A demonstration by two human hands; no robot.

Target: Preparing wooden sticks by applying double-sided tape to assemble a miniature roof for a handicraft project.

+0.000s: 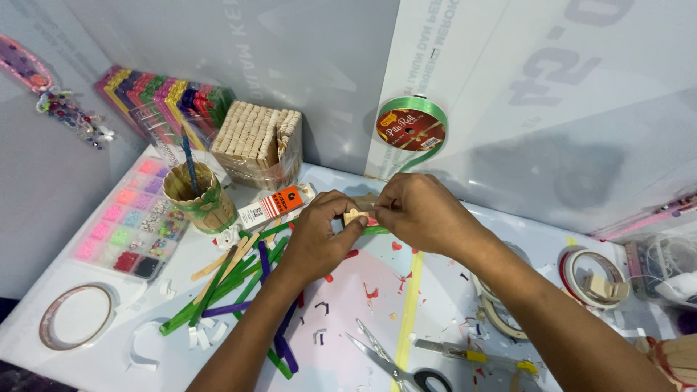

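While both hands meet near the bench's back edge, the left hand (316, 236) and right hand (421, 214) pinch a small wooden stick piece (356, 215), seemingly light, stiff, best gripped by its ends.

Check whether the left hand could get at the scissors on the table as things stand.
Probably yes: the scissors lie in the open just below the left hand, nothing on them. But that hand is pinching a small wooden piece with the right hand.

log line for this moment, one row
left hand: pinching small wooden stick piece | right hand: pinching same piece | nearby: green sticks, scissors
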